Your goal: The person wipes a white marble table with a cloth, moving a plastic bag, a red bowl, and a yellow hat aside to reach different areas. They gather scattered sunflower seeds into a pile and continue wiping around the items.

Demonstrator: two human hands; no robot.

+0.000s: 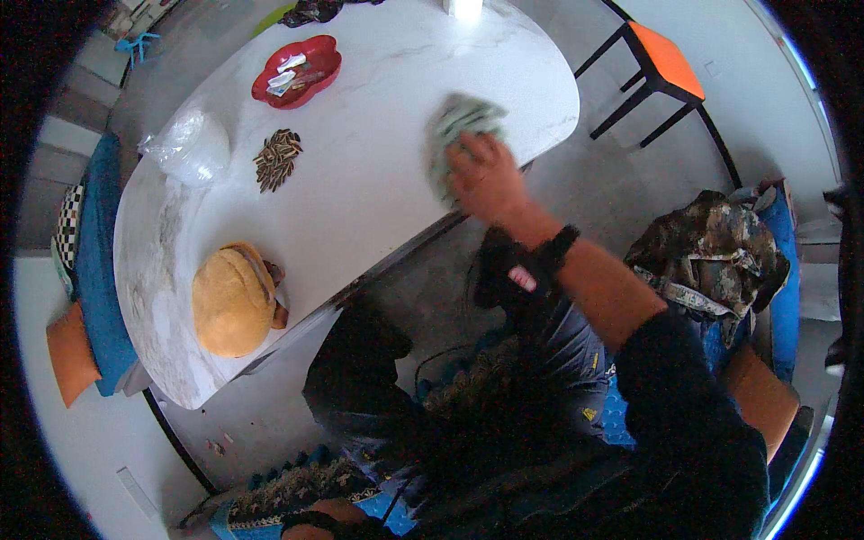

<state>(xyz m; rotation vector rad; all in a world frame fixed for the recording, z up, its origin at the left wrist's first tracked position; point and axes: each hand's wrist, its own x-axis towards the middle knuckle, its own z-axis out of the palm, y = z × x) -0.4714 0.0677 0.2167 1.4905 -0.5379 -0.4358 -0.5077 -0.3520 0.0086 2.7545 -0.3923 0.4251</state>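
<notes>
My right hand [487,177] presses down on a pale green cloth [466,116] with dark stripes, its fingers bent over the bunched fabric. Both lie at the near right edge of a white marble-patterned table [378,155], and the cloth is blurred. A dark band circles the right wrist. Of my left arm, only a bit of wrist with a dark band shows at the bottom edge; the left hand is out of view. Further left on the tabletop lie a small pile of striped sunflower seeds [277,160] and a red lobed dish [298,74] holding small wrappers.
A tan cap [233,304] covers something brown near the table's left front. A clear plastic bag [192,148] lies at the left, and a black bag [310,12] at the far edge. An orange-topped stool [665,57] and a camouflage garment [715,250] are to the right.
</notes>
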